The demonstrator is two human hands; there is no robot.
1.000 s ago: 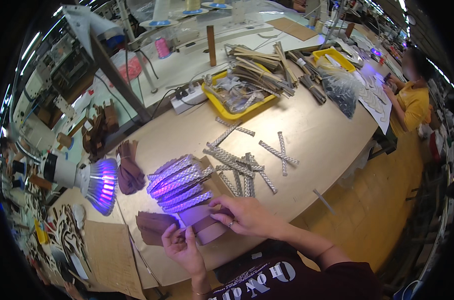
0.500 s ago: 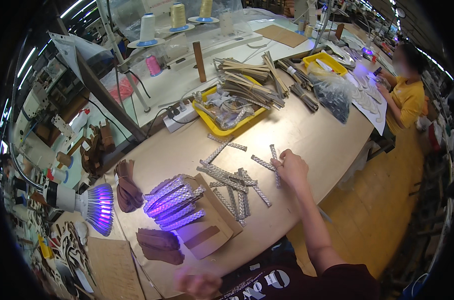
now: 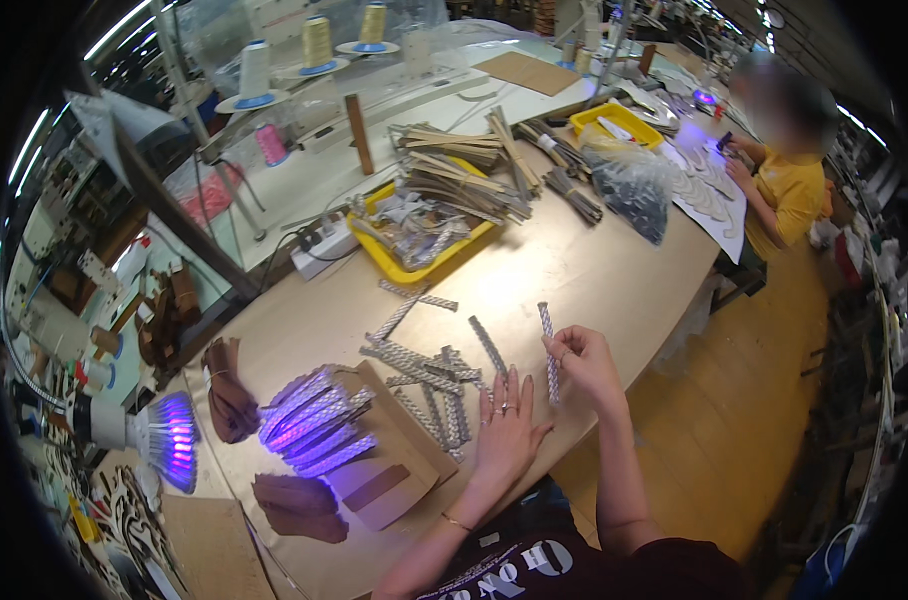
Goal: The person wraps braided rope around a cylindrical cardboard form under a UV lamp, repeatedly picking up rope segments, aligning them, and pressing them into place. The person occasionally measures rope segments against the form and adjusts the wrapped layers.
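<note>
My right hand (image 3: 586, 365) pinches a short grey-and-white braided strip (image 3: 553, 387) upright against the tabletop, near the table's right edge. My left hand (image 3: 506, 435) lies with its fingers stretched out on the table, fingertips at the lower end of another braided strip (image 3: 487, 342). Left of it is a loose pile of similar braided strips (image 3: 429, 370). Farther left, a row of braided strips (image 3: 319, 420) rests on a brown cardboard piece (image 3: 414, 460), lit violet by a lamp (image 3: 174, 440).
Brown strip bundles (image 3: 231, 390) and a brown stack (image 3: 299, 508) flank the cardboard. Behind stands a yellow tray (image 3: 414, 272) of strips and scraps, with tan strip bundles (image 3: 464, 180) on it. A plastic bag (image 3: 629, 185) lies farther right, near a person in yellow (image 3: 789, 200).
My left hand has come up from the lower edge onto the table beside the strips. The strip near my right hand now stands apart from the other one. The view has shifted somewhat.
</note>
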